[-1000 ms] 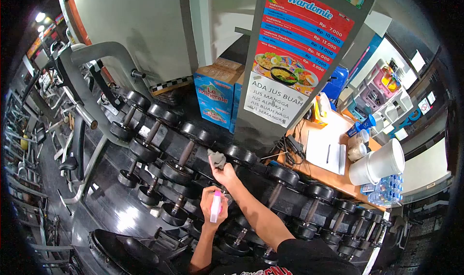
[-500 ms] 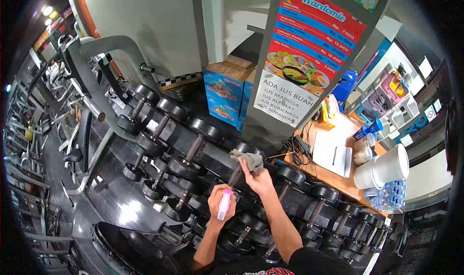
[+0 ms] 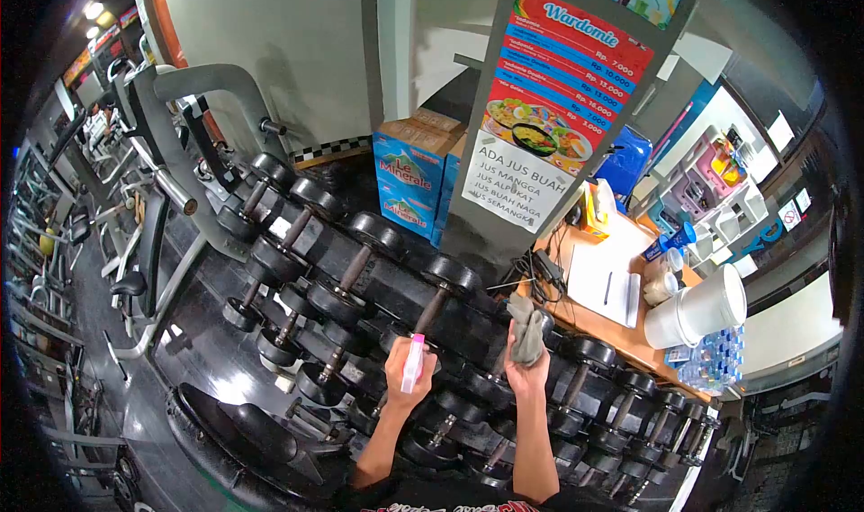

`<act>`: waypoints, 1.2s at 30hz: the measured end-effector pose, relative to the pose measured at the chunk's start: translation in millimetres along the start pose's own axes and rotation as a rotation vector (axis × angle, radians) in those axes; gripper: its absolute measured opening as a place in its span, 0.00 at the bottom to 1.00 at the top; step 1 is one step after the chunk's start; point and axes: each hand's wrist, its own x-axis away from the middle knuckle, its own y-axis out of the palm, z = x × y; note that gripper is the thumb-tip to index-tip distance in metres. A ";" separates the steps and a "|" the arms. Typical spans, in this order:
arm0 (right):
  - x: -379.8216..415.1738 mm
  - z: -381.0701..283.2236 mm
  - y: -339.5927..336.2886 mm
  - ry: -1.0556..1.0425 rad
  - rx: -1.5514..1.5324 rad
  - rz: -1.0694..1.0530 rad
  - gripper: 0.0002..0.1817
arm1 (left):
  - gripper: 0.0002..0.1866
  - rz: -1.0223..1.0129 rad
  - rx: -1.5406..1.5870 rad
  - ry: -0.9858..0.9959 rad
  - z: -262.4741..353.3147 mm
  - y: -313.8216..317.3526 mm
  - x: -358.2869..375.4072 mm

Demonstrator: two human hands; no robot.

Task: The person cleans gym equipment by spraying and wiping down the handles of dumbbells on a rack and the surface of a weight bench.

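My left hand (image 3: 407,377) is wrapped round a spray bottle (image 3: 413,363) with a pink and white trigger head; the bottle's body is mostly hidden by the hand. In my right hand (image 3: 527,375) a crumpled grey cloth (image 3: 529,330) rests between thumb and fingers. Both hands are over the dumbbell rack. Just beyond my left hand lies a black dumbbell (image 3: 447,274) with a worn grey-brown handle. Another dumbbell (image 3: 589,351) sits to the right of the cloth.
Rows of black dumbbells (image 3: 374,232) fill the rack. Behind stand a grey pillar (image 3: 468,215) with menu posters and blue cartons (image 3: 402,186). A wooden table (image 3: 558,300) at right holds a notebook (image 3: 605,282) and white buckets (image 3: 711,305). A padded bench (image 3: 202,431) is at lower left.
My right hand has moved right with the cloth, away from the dumbbell near my left hand, which now shows more fully. My left hand still holds the spray bottle.
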 end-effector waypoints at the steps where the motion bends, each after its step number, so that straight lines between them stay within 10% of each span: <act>1: 8.3 -5.0 -7.9 -0.011 0.005 -0.010 0.21 | 0.09 -0.002 0.003 0.001 4.2 -0.7 4.3; 8: 30.4 -2.3 -34.2 -0.055 0.619 0.173 0.19 | 0.14 -0.080 -0.018 -0.121 17.5 -4.0 33.3; 36: 87.5 -7.5 -36.7 -0.041 0.489 0.139 0.20 | 0.13 -0.120 -0.352 -0.382 11.0 8.6 55.1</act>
